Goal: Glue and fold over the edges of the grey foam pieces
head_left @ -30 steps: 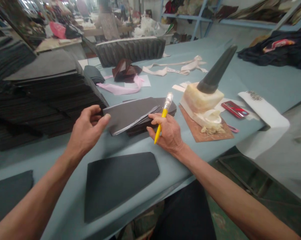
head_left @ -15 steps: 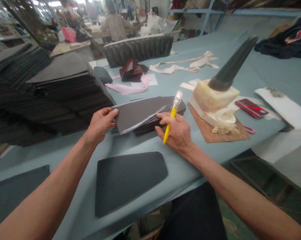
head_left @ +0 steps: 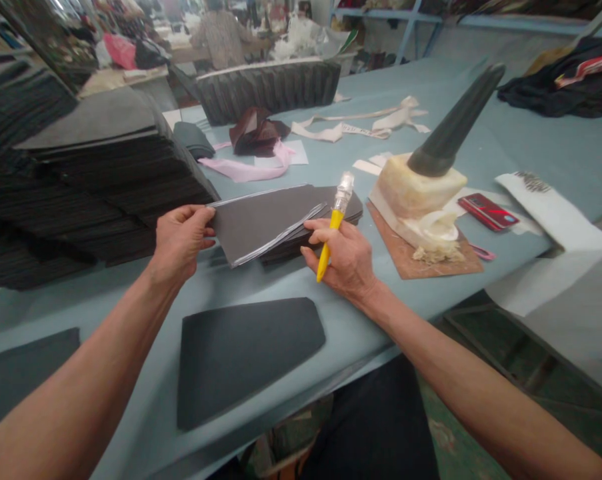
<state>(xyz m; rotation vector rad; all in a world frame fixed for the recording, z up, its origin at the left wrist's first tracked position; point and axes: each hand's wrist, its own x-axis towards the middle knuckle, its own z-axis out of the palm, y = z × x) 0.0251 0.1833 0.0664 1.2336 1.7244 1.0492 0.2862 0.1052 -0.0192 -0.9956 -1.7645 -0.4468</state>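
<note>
Spreading across my view, a blue-green table (head_left: 545, 153) is filling most of the scene. On the left, tall stacks of dark panels (head_left: 121, 173) are rising; past them a person (head_left: 221, 40) in a patterned top is showing, blurred, at the far side of the room. A pink strip (head_left: 248, 170) is lying by a crumpled brown bag (head_left: 253, 130), with a long dark bundle (head_left: 268, 93) standing behind. Pale strips (head_left: 331, 133) are trailing farther right. A yellowish block (head_left: 415, 183) is sitting on a brown board (head_left: 405, 260), a dark cone (head_left: 458, 120) leaning up from it. Dark cloth (head_left: 565, 87) is bunching at the far right.

Among the work pieces, one loose dark panel (head_left: 251, 360) is lying flat near me. Beyond it, a grey panel (head_left: 265, 220) with whitish long edges is resting over a dark pile (head_left: 291, 247), mid-table. A brush (head_left: 337, 220) with a yellow handle is slanting up at the pile's right.

My left hand (head_left: 185, 240) is pinching the grey panel's left end between thumb and fingers. My right hand (head_left: 345, 257) is gripping the brush, bristles pointing up and away, its fingertips hovering at or touching the pile's near edge; I am not able to tell which.
</note>
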